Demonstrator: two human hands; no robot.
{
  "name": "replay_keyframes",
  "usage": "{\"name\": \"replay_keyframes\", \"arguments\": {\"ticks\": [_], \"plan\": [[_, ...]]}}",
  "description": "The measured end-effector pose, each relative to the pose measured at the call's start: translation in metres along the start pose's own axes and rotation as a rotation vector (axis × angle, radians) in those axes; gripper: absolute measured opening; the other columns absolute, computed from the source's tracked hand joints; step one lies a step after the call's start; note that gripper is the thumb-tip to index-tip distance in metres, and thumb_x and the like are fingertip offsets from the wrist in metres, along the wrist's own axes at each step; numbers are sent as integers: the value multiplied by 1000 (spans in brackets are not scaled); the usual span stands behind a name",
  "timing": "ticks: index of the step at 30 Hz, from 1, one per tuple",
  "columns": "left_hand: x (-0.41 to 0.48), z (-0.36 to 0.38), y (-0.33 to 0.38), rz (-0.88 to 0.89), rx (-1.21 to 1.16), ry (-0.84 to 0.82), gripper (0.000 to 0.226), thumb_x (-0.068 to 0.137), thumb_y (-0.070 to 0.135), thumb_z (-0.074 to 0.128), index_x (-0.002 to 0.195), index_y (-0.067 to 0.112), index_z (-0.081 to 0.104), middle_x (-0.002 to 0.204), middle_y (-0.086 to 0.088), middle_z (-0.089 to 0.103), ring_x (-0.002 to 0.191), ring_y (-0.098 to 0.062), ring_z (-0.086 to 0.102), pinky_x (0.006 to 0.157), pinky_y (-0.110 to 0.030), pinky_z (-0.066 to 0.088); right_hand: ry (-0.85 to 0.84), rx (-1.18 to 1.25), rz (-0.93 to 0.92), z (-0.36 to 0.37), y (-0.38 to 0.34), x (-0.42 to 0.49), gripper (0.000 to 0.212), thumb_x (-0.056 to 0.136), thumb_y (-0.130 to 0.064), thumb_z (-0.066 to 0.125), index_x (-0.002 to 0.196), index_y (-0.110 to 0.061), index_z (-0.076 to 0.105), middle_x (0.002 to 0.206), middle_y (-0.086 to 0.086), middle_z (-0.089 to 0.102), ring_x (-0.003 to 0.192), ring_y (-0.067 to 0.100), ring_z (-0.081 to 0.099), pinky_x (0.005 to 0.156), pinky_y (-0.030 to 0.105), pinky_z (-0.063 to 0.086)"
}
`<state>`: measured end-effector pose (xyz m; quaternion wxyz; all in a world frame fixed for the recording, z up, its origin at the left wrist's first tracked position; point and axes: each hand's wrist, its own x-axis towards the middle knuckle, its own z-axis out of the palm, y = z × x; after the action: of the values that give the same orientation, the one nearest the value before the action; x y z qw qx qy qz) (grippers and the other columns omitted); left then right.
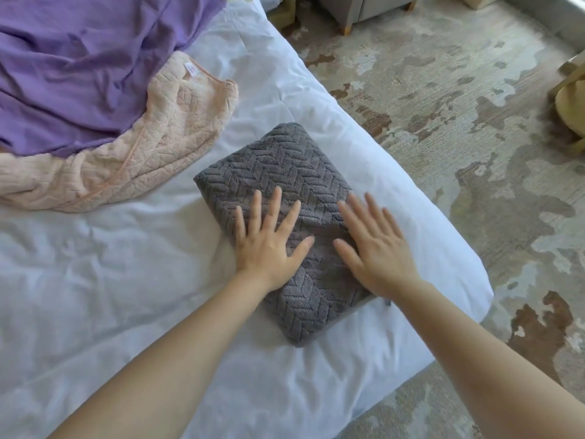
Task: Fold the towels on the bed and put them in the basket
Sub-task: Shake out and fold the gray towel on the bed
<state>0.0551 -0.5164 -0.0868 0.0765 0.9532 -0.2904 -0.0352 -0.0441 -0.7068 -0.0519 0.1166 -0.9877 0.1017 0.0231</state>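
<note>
Your left hand (269,245) and right hand (376,251) lie flat, fingers spread, gripping nothing, on the folded grey towel (285,172) near the bed's (126,296) corner. It looks soft and floppy; lift it by both side edges.

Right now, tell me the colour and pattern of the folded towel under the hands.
Dark grey towel, raised herringbone texture; head view.

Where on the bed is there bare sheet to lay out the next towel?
Bare white sheet lies left of the folded grey towel and below the pink towel. A narrower strip runs between the grey towel and the bed's right edge. The upper left is crowded: the pink towel and purple cloth overlap there.
</note>
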Motion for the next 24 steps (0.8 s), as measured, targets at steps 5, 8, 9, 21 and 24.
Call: {"name": "replay_keyframes", "arguments": {"ticks": [5, 8, 9, 21, 24], "plan": [[-9, 12, 6, -27, 25, -51, 73, 85, 70, 25, 150, 37, 19, 161, -1, 6, 148, -31, 1, 115, -56, -2, -203, -46, -10, 25, 16, 6, 70, 88, -69, 8, 150, -38, -3, 157, -19, -8, 146, 9, -11, 120, 37, -2], [-5, 0, -4, -212, -153, 48, 69, 86, 62, 40, 147, 33, 31, 160, -9, 14, 146, -36, 12, 113, -59, 8, -71, 168, 31, 14, 18, 17, 65, 92, -65, 22, 149, -35, 18, 158, -18, 11, 147, 7, 6, 119, 36, 7], [-2, -4, -10, -310, -211, 97, 68, 87, 58, 46, 147, 29, 34, 159, -13, 16, 145, -39, 15, 111, -61, 12, -19, 211, 50, 8, 17, 25, 63, 92, -62, 27, 149, -34, 22, 157, -17, 15, 146, 7, 10, 119, 35, 9], [91, -38, -120, -464, -580, 43, 38, 96, 39, 48, 127, 18, 55, 126, -2, 62, 117, -24, 55, 103, -44, 39, -61, 613, -36, -12, -26, 203, 44, 96, -33, 49, 139, -28, 40, 142, -3, 46, 134, 21, 35, 108, 39, 32], [97, -32, -128, -480, -654, -16, 27, 95, 42, 50, 100, 21, 65, 98, 1, 68, 98, -22, 60, 92, -40, 46, -213, 546, -55, -9, -32, 233, 38, 97, -38, 45, 135, -31, 45, 137, -2, 50, 131, 22, 37, 108, 44, 32]]}}
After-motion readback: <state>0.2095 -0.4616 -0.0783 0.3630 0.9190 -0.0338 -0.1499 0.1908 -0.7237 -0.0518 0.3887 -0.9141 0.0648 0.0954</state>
